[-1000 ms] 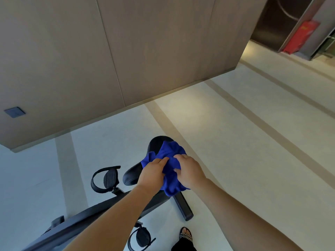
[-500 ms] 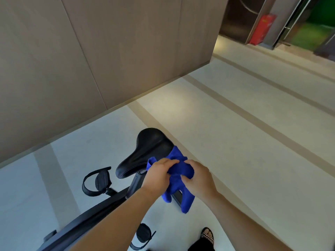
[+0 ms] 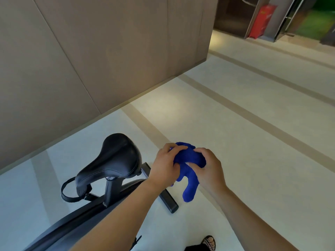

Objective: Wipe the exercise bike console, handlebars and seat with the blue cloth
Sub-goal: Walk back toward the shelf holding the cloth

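**As you wad the deep-blue fuzzy cloth (image 3: 188,157), the black padded bike seat (image 3: 114,160) stands apart**

While you look down at the seat, both your hands meet in the air just to its right, off the saddle. Your left hand (image 3: 165,165) curls round the near side of the bundle, with its fingers clenched into the fabric. Your right hand (image 3: 211,169) grasps the far side the same way. One loose tail of the cloth hangs down between your wrists.

Below the seat, its dark post (image 3: 112,189) drops to the curved black frame (image 3: 72,223). A black strapped pedal (image 3: 72,193) hangs under the seat's nose. A black floor bar (image 3: 164,193) runs out to the right of the seat, beneath your left wrist. Beyond the seat rises a brown panelled wall (image 3: 108,51), and pale flooring with tan stripes (image 3: 253,124) spreads to its right.
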Available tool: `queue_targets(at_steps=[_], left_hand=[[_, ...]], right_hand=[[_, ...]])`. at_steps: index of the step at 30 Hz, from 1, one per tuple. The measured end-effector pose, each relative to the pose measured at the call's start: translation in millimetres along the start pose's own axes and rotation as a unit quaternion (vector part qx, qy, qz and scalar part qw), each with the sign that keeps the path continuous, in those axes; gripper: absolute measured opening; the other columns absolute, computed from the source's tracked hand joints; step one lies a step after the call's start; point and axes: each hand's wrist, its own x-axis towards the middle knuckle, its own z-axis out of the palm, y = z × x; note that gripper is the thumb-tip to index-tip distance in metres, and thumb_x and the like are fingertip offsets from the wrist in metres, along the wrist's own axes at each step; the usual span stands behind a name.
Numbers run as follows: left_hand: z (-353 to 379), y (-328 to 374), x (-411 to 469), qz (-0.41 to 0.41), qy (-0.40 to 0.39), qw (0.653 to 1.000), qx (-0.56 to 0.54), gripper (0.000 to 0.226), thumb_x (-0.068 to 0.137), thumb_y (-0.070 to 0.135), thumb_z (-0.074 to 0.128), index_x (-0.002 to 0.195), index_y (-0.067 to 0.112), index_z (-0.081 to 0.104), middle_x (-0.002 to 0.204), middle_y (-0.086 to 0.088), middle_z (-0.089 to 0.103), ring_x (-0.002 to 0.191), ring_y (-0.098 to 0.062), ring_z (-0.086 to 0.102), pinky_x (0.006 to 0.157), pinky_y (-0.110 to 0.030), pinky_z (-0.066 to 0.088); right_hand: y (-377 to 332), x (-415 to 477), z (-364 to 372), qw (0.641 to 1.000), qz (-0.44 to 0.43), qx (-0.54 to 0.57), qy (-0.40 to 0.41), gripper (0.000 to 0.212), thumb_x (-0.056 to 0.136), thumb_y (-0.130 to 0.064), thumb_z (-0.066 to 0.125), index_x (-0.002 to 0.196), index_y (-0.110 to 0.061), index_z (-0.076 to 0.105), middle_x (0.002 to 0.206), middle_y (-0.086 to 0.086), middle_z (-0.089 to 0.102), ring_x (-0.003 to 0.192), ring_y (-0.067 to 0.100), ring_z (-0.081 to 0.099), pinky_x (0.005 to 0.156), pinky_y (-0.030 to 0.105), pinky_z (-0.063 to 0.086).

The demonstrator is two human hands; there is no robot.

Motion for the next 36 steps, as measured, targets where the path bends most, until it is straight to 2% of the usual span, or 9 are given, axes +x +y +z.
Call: queue_targets(at_steps=[4,7,11,17,21,24,30,32,36], left_hand=[[47.0,57.1,37.2,-0.001,-0.032,0.998,-0.055,0.056,0.073,0.004,0.052,0.123,0.032,0.051,0.125,0.011,0.042,0.115,-0.01,0.044,0.089,-0.013,0.039],[82.7,99.1,61.6,0.044,-0.043,0.996,-0.061,0.052,0.077,0.013,0.06,0.125,0.031,0.049,0.125,0.011,0.043,0.112,-0.005,0.045,0.081,-0.002,0.036],[121.1,158.4,91.3,0.093,-0.054,0.993,-0.054,0.047,0.081,0.016,0.062,0.124,0.029,0.05,0.115,0.017,0.044,0.101,0.0,0.048,0.078,-0.004,0.038],[176.2,227.0,128.6,0.156,-0.065,0.984,-0.062,0.031,0.081,0.016,0.063,0.108,0.03,0.058,0.108,0.015,0.051,0.096,0.004,0.05,0.078,-0.009,0.038],[221.5,261.2,155.8,0.173,-0.081,0.979,-0.076,0.031,0.082,0.01,0.06,0.107,0.029,0.059,0.108,0.014,0.05,0.097,0.0,0.051,0.081,-0.015,0.042],[257.8,284.2,184.7,0.201,-0.11,0.971,-0.072,0.033,0.083,0.01,0.06,0.109,0.031,0.059,0.109,0.015,0.049,0.101,-0.005,0.051,0.084,-0.019,0.043],[332.9,322.9,272.5,0.259,-0.154,0.953,-0.041,0.034,0.083,0.013,0.061,0.11,0.033,0.057,0.11,0.02,0.048,0.1,-0.004,0.05,0.083,-0.015,0.041],[360.9,337.4,309.9,0.273,-0.169,0.947,-0.024,0.033,0.083,0.017,0.061,0.111,0.034,0.055,0.11,0.021,0.048,0.099,-0.005,0.049,0.083,-0.018,0.043],[410.2,374.7,381.8,0.292,-0.214,0.932,0.007,0.031,0.084,0.023,0.061,0.111,0.034,0.053,0.111,0.018,0.05,0.097,-0.007,0.051,0.079,-0.025,0.048]], right_hand=[[26.6,18.5,-71.8,0.999,-0.004,0.025,0.021,0.036,0.075,-0.014,0.073,0.095,-0.038,0.055,0.093,-0.026,0.061,0.09,-0.009,0.054,0.071,0.004,0.04],[44.1,26.2,-131.2,0.997,0.002,0.055,0.061,0.04,0.075,-0.017,0.073,0.09,-0.049,0.053,0.097,-0.033,0.059,0.092,-0.008,0.055,0.071,0.004,0.04],[60.9,29.9,-207.1,0.991,-0.002,0.067,0.114,0.042,0.077,-0.021,0.07,0.094,-0.056,0.055,0.104,-0.037,0.056,0.097,-0.01,0.054,0.078,0.004,0.04],[92.1,27.7,-288.0,0.985,0.004,0.049,0.164,0.039,0.078,-0.032,0.067,0.112,-0.048,0.054,0.111,-0.035,0.055,0.105,-0.008,0.053,0.082,0.007,0.041],[124.0,29.7,-326.3,0.981,0.038,0.034,0.188,0.045,0.079,-0.027,0.068,0.116,-0.045,0.05,0.113,-0.03,0.054,0.105,-0.008,0.051,0.083,0.014,0.043],[149.4,44.0,-357.6,0.972,0.056,0.007,0.23,0.042,0.08,-0.024,0.069,0.116,-0.039,0.052,0.112,-0.026,0.053,0.103,-0.007,0.051,0.079,0.011,0.044],[202.4,108.1,-430.0,0.953,0.088,-0.093,0.274,0.037,0.082,-0.013,0.064,0.114,-0.032,0.058,0.112,-0.013,0.054,0.101,0.006,0.051,0.083,0.018,0.042],[220.9,138.3,-460.8,0.946,0.099,-0.142,0.273,0.038,0.081,-0.01,0.064,0.115,-0.028,0.06,0.114,-0.01,0.054,0.101,0.009,0.048,0.082,0.013,0.037],[251.7,190.2,-525.9,0.938,0.133,-0.179,0.267,0.037,0.081,-0.008,0.065,0.114,-0.027,0.064,0.11,-0.019,0.047,0.101,0.004,0.042,0.077,0.006,0.032]])
